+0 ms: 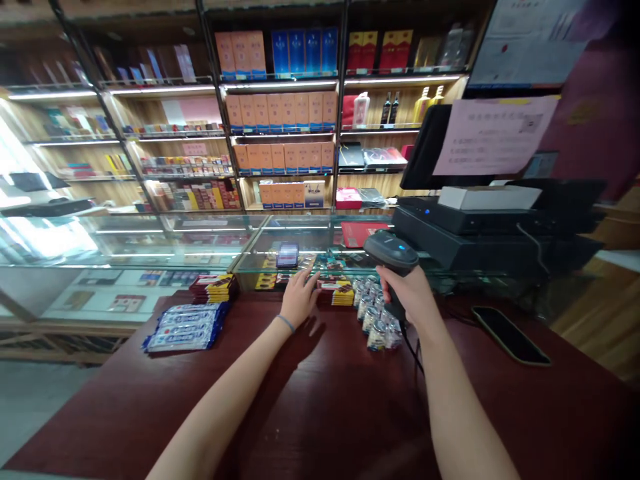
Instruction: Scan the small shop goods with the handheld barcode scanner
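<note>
My right hand point(411, 293) is closed around the handle of a black barcode scanner point(391, 252), whose head points left and forward and shows a small blue light. Its cable drops behind my wrist. My left hand point(300, 295) reaches over the counter's far edge with fingers apart, and I see nothing held in it. Near its fingertips are a small dark-framed device with a lit screen point(287, 256) on the glass and a stack of yellow and brown packets point(342, 293) to the right. Small clear-wrapped packs point(374, 317) cluster beneath the scanner.
White-and-blue packets point(186, 327) lie at the left beside more yellow packets point(219, 289). A phone point(511, 335) rests on the right of the dark red counter point(320, 413). Beyond stand a glass case point(260, 233), a black cash drawer point(450, 233) and a monitor point(425, 147).
</note>
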The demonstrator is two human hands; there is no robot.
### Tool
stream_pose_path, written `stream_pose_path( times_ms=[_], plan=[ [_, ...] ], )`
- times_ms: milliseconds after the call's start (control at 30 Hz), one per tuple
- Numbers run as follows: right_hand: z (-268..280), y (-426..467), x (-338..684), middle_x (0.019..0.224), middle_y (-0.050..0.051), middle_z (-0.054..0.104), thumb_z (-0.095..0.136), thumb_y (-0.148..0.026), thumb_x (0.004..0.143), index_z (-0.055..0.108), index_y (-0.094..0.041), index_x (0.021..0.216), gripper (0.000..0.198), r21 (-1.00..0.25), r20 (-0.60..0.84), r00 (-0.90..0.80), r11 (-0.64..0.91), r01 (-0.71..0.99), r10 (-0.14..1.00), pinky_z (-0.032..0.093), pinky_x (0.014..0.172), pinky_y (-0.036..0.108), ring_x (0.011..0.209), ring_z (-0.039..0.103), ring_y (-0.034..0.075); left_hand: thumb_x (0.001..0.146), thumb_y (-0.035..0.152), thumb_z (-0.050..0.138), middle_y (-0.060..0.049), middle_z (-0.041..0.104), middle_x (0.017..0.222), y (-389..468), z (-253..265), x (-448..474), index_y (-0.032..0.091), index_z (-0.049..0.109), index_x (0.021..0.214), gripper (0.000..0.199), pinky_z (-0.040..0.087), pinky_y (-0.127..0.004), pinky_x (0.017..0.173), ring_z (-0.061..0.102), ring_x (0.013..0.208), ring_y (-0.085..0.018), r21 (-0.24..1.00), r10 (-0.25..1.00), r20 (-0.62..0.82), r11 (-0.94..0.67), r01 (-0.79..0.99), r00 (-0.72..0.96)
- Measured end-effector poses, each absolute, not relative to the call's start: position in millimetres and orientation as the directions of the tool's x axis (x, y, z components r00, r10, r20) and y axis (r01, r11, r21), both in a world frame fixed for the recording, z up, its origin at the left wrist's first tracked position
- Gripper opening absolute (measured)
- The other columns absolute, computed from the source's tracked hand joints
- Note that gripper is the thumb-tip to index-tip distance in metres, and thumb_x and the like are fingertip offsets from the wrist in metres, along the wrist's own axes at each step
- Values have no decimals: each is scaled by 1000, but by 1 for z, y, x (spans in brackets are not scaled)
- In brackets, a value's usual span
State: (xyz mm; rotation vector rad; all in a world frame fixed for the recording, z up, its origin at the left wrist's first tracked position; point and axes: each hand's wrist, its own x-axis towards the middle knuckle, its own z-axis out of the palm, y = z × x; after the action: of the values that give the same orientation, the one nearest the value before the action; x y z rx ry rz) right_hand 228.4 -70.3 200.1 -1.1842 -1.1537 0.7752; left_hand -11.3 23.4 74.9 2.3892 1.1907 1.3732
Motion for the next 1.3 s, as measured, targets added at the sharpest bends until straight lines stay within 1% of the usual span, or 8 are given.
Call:
stream_pose_path(
  times_ms=[133,333,500,633,733,867,1167,1300],
  plan=[
    [196,-73,196,50,-7,54,74,-42,77,51,-25,86,29,-947,308,223,277,159,925,39,38,27,37,47,13,94,28,57,-14,53,147,23,87,-67,26,61,138,44,30,-55,119,42,140,-35,423,712,673,-592,686,199],
    [178,-76,151,50,-7,55,74,-47,79,54,-24,95,34,-912,346,97,310,270,933,43,43,28,38,49,14,94,25,53,-15,53,146,20,90,-150,24,62,137,44,33,-53,118,45,139,-35,336,725,678,-453,826,122],
    [157,-77,117,57,-6,58,74,-48,78,55,-24,98,36,-915,335,13,322,243,942,43,43,28,40,51,14,91,20,52,-17,51,148,17,82,-203,22,61,137,46,35,-55,118,43,141,-35,292,765,641,-320,901,64],
    [137,-78,96,63,-4,61,72,-45,79,55,-24,108,39,-902,322,-64,326,283,945,45,45,28,43,53,15,87,16,54,-16,48,151,20,72,-235,21,61,135,48,33,-55,119,41,143,-35,280,781,624,-246,928,19],
    [124,-78,88,68,-3,65,69,-41,81,54,-24,115,41,-883,302,-152,336,328,941,47,48,27,47,57,16,84,16,58,-17,47,153,24,64,-253,22,62,134,50,28,-57,120,37,145,-38,276,798,602,-221,935,11],
    [110,-76,82,76,-1,69,68,-39,80,53,-26,115,40,-870,261,-216,326,371,941,49,51,26,54,63,17,85,19,59,-16,50,151,27,56,-268,24,61,136,52,25,-59,121,37,145,-38,266,822,570,-200,943,13],
    [100,-72,78,80,-1,70,67,-39,83,50,-27,116,40,-866,219,-228,297,401,949,48,52,26,53,63,16,88,12,53,-15,59,143,18,59,-266,25,65,131,47,29,-54,120,48,138,-33,257,830,557,-192,947,17],
    [100,-69,82,79,-1,70,68,-39,82,51,-26,115,39,-870,245,-219,314,380,945,48,52,25,54,63,16,93,15,50,-10,67,132,8,64,-262,27,68,124,38,36,-47,116,55,130,-29,281,791,610,-271,921,47]
  ],
)
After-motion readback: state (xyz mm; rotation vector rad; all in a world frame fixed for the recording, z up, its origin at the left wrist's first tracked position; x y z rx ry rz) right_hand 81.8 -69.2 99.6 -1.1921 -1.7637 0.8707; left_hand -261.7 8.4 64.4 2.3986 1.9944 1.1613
